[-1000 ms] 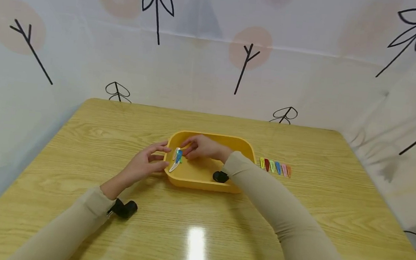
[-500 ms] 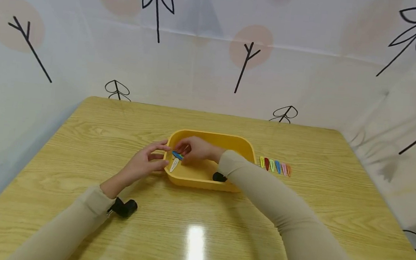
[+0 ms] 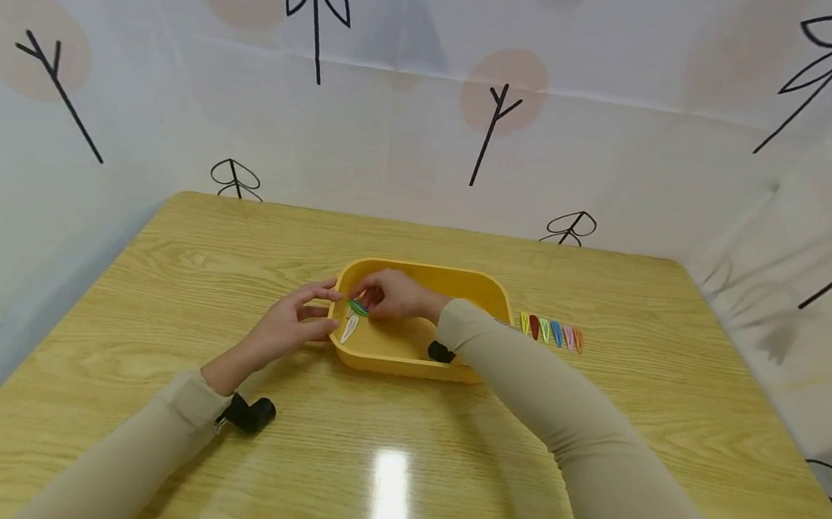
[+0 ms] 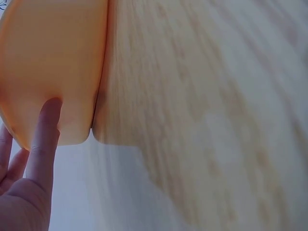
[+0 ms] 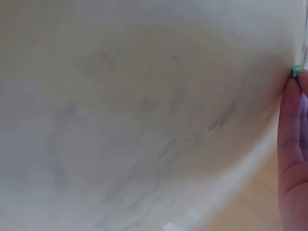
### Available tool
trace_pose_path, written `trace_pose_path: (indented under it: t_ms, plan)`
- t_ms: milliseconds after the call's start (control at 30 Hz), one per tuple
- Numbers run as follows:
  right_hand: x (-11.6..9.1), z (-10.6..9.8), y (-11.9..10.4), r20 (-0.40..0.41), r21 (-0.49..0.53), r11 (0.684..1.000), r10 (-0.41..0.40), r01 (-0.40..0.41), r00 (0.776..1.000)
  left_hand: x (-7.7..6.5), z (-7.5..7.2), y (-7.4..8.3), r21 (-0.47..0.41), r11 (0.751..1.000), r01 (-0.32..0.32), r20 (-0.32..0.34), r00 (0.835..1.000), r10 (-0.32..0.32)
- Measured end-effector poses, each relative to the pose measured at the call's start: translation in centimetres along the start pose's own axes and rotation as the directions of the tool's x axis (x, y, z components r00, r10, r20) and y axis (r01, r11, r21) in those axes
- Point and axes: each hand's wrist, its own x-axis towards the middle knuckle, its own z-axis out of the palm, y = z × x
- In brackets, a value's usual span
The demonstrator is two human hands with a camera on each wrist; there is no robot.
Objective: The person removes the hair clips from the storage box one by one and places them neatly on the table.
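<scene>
right hand (image 3: 396,294) farther leftward above wooden table (image 3: 321,468)

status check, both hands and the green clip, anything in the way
Left hand on tray, at its left end. Right hand pinches green clip inside tray. White clip close by, nothing plainly blocking.

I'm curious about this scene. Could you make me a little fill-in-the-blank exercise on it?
1. The left hand touches the ____ end of the tray.
2. The clip inside the tray, nearer the person than the right hand, is ____.
3. In the row of clips outside, the one nearest the tray is ____.
4. Between the dark red clip and blue clip lies one coloured ____.

Missing words: left; white; yellow; green.
</scene>
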Motion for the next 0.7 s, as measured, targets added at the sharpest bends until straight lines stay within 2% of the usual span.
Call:
trace_pose_path:
  t_ms: [267, 467, 700]
  plan:
    - [-0.4, -0.6, -0.3, 0.008, -0.013, 1.0, 0.004, -0.004, 1.0, 0.0, 0.1, 0.0, 0.005, 1.0, 0.003, 0.002, 1.0, -0.003]
    - [-0.8, -1.3, -0.9, -0.011, 0.053, 0.997, 0.05, -0.049, 0.999, 0.0, 0.0, -0.1, 0.002, 1.0, 0.006, 0.006, 1.0, -0.006]
    - [-1.8, -2.3, -2.1, -0.06, 0.119, 0.992, 0.06, -0.053, 0.996, -0.1, 0.1, -0.1, -0.026, 1.0, -0.002, 0.003, 1.0, 0.002]
